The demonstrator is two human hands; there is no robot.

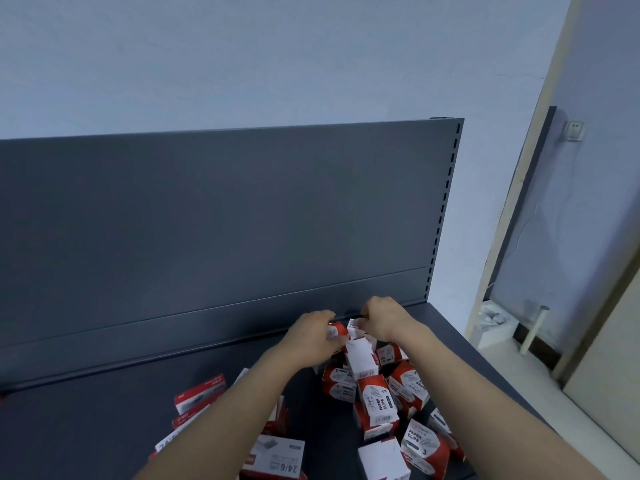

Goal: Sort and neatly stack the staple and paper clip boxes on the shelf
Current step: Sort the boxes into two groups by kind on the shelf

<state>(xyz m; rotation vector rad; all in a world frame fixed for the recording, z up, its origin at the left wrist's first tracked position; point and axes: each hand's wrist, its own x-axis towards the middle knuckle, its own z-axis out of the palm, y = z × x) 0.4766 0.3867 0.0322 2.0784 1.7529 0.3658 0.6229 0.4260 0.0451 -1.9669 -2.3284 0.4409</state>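
Observation:
Red-and-white paper clip boxes (379, 403) lie jumbled on the dark grey shelf (86, 427), right of centre. Flatter staple boxes marked 24/6 (277, 457) lie to the left, under my left forearm. My left hand (311, 336) grips a small red-and-white box (337, 330) at the back of the pile. My right hand (384, 320) pinches another small box (354, 324) right beside it. A white-sided box (362, 356) sits just below both hands. Both hands are close together near the shelf's back panel.
The shelf's upright back panel (225, 220) rises directly behind the hands. Its slotted post (445, 209) marks the right end. The shelf's right edge runs diagonally toward me. Beyond it are a wall, a door frame (512, 216) and clutter on the floor (495, 320).

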